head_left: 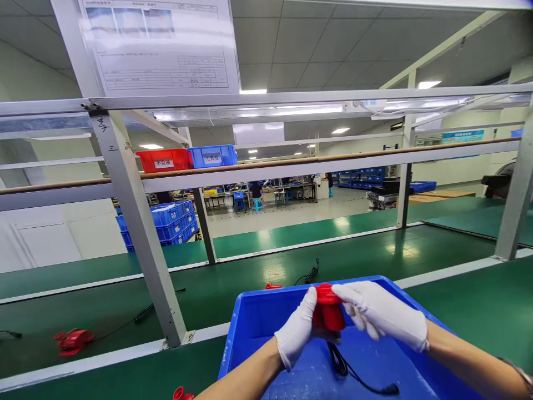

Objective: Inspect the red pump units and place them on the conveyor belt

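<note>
A red plastic blower-like unit [328, 308] with a round top is held up over a large blue bin [237, 333]. My left hand [297, 328], in a white glove, is closed round its left side. My right hand [375, 311], also white-gloved, reaches in from the right with its fingertips at the upper right edge of the unit. Its fingers are stretched out and apart, and the lower ones hang free. A black cord [339, 361] with a plug [389, 389] runs from below the unit across the bin floor.
Another red unit [75, 340] with a black cord lies on the green bench at left. A small red part [272, 286] and coiled cable [310, 275] lie behind the bin. Metal posts [145, 239] frame the bench; a red box [166, 161] and blue box [212, 156] stand on the shelf.
</note>
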Demonstrator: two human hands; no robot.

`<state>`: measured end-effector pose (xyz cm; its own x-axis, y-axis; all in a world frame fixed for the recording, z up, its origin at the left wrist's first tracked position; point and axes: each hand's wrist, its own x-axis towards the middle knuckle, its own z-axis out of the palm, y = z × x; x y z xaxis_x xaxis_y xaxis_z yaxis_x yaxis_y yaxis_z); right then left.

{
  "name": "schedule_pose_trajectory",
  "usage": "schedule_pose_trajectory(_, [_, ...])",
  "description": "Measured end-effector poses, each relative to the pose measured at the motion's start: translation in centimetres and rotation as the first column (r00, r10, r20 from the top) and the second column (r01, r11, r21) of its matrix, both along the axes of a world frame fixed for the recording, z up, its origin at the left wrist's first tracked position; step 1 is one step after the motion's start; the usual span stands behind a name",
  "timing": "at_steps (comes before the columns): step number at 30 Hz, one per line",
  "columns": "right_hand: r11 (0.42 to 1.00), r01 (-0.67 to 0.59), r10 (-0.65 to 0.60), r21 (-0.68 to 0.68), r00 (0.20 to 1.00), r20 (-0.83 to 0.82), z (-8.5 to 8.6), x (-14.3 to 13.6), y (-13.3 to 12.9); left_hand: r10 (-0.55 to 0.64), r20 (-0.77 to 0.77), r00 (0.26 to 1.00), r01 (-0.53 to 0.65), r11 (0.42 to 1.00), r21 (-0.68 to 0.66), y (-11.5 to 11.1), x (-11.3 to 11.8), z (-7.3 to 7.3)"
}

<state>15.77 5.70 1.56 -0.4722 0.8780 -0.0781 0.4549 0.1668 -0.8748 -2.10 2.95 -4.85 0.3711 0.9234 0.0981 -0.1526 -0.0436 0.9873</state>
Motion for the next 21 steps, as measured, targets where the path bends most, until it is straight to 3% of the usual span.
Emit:
schedule_pose_trajectory(3, [0.994,-0.111,0.112,0.022,0.991,-0.074,-0.4,-1.0,-1.4,-0.03,0.172,0.985,0.074,0.964,-0.256,1.2,0.5,-1.2])
schedule_pose_trajectory(5, [0.983,-0.16,0.17,0.085,0.979,-0.117,-0.6,-0.8,-2.0,-0.108,0.25,0.962,0.189,0.926,-0.326,1.6,0.7,-1.4])
schedule_pose_trajectory(7, [0.977,-0.169,0.185,0.13,0.975,-0.123,-0.9,-0.1,-2.3,-0.14,0.349,0.927,0.256,0.914,-0.315,1.6,0.9,-1.3])
schedule_pose_trajectory(12, [0.964,-0.219,0.233,0.152,0.969,-0.083,-2.0,1.3,-2.6,-0.019,0.574,0.819,0.232,0.925,-0.301,0.2,1.1,-0.3])
schedule_pose_trajectory(18, [0.875,-0.333,0.323,0.351,0.942,0.091,-1.8,1.5,-3.6,-0.213,0.471,0.856,0.329,0.927,-0.179,-0.8,0.9,0.8])
schedule_pose_trajectory(21, [0.859,-0.305,0.253,0.412,0.951,0.176,-1.2,1.3,-3.9,-0.173,0.417,0.892,0.244,0.962,-0.123,-1.0,0.5,1.2])
